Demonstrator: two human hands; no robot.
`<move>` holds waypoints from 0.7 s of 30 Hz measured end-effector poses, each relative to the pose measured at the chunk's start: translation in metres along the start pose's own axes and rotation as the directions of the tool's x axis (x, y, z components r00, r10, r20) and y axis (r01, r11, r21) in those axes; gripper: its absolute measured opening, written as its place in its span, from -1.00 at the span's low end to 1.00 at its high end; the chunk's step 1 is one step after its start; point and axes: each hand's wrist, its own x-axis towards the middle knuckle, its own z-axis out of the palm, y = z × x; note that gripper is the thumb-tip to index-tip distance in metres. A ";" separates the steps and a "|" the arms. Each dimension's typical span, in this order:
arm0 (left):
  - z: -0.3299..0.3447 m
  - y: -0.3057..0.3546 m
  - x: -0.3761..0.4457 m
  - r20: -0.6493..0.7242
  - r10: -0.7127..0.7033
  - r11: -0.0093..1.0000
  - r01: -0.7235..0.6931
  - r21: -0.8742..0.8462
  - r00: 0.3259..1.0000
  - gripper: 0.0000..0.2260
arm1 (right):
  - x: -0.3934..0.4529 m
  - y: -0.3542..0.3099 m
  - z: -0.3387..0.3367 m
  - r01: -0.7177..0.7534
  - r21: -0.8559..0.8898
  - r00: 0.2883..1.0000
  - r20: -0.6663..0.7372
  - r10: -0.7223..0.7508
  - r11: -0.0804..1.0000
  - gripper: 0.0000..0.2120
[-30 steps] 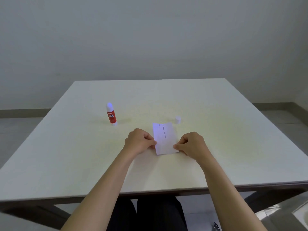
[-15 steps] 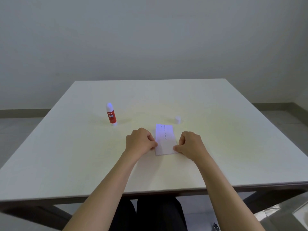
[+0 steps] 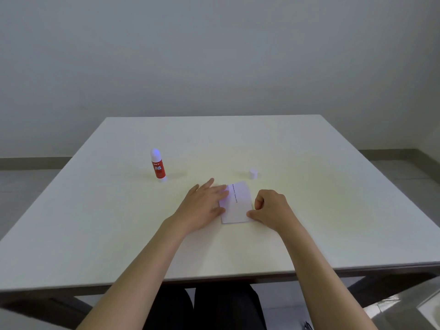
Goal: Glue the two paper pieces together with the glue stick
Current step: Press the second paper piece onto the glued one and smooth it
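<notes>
A small white paper with a line of print lies flat on the white table in front of me; whether it is two stacked pieces I cannot tell. My left hand rests flat with fingers spread, its fingertips on the paper's left edge. My right hand is curled, thumb and fingertips pinching the paper's lower right corner. The red and white glue stick stands upright and uncapped at the left, well apart from both hands. Its white cap sits just beyond the paper.
The table's near edge runs below my forearms, with my dark-clothed legs under it. A plain wall stands behind the far edge, and grey floor shows on both sides.
My left hand has opened from a fist to flat, spread fingers pressing on the paper's left side. The paper sits a little skewed. My right hand stays at the right edge.
</notes>
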 end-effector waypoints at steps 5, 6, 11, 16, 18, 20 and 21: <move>0.006 -0.007 -0.007 0.141 -0.018 0.994 0.033 -0.104 0.990 -0.32 | 0.001 0.001 0.002 0.001 0.004 1.000 -0.005 -0.001 1.000 -0.74; 0.007 -0.008 -0.007 0.149 -0.021 0.994 0.036 -0.099 0.989 -0.28 | 0.001 0.000 0.001 -0.004 -0.007 1.000 -0.002 0.004 1.000 -0.76; 0.005 -0.007 -0.002 0.183 -0.030 0.998 0.038 -0.045 0.983 -0.20 | -0.006 -0.011 0.011 0.018 -0.289 0.992 -0.116 -0.054 0.957 -0.85; 0.005 -0.007 -0.002 0.194 -0.022 0.999 0.028 -0.029 0.981 -0.19 | -0.018 -0.011 0.041 0.296 -0.543 0.948 0.062 -0.314 0.786 -0.50; 0.005 -0.007 -0.002 0.190 -0.020 0.999 0.028 -0.035 0.982 -0.19 | -0.017 -0.007 0.041 0.234 -0.631 0.952 -0.006 -0.307 0.740 -0.47; 0.006 -0.009 -0.002 0.186 -0.022 0.999 0.028 -0.030 0.982 -0.19 | -0.015 -0.003 0.032 0.157 -0.675 0.949 -0.099 -0.299 0.721 -0.45; 0.006 -0.009 -0.002 0.188 -0.023 0.999 0.029 -0.027 0.982 -0.20 | -0.015 -0.003 0.026 0.146 -0.682 0.948 -0.110 -0.299 0.716 -0.45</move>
